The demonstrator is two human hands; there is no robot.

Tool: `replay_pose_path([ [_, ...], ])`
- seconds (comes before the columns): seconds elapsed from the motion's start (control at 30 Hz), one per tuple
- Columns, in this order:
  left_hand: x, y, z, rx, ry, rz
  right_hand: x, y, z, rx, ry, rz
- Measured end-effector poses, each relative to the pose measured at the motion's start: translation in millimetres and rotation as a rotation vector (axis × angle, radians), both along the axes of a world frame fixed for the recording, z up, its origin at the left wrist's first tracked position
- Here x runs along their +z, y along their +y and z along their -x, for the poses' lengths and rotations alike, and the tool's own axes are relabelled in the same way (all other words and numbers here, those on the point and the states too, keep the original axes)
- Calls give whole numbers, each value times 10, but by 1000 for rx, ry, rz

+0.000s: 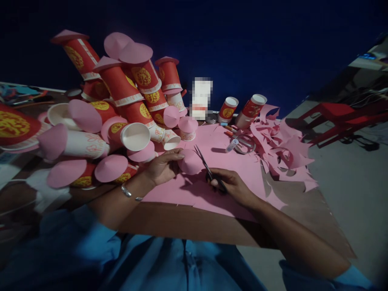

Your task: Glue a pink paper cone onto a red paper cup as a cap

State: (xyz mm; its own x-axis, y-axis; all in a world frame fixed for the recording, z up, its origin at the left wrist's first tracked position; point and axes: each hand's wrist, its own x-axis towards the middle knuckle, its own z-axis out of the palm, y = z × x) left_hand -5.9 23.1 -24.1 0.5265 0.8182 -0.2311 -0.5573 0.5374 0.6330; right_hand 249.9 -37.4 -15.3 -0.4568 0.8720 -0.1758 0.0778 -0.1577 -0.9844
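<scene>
My left hand [166, 165] pinches the left edge of a small pink paper disc [191, 162], held above a large pink sheet [236, 178] that lies on the wooden table. In my right hand [232, 184] are black-handled scissors [205, 163]. Their blades are parted a little, point up and away from me, and stand just right of the disc. Whether the blades touch the paper cannot be made out. My fingers wrap round the scissor handles.
Red and white paper cups with pink cone tops [123, 85] are piled at the left. Two cups [228, 110] stand at the back. Pink scraps [281, 149] heap at the right, near a tape roll [245, 144] and a small clear tube [232, 145]. A red stool [336, 117] stands beyond.
</scene>
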Motion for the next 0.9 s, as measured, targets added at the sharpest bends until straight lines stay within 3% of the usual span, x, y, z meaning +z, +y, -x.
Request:
replay_pose_path([
  [0.9,-10,8,-6,6,12,-1,23,-9,12,-14,34,10],
])
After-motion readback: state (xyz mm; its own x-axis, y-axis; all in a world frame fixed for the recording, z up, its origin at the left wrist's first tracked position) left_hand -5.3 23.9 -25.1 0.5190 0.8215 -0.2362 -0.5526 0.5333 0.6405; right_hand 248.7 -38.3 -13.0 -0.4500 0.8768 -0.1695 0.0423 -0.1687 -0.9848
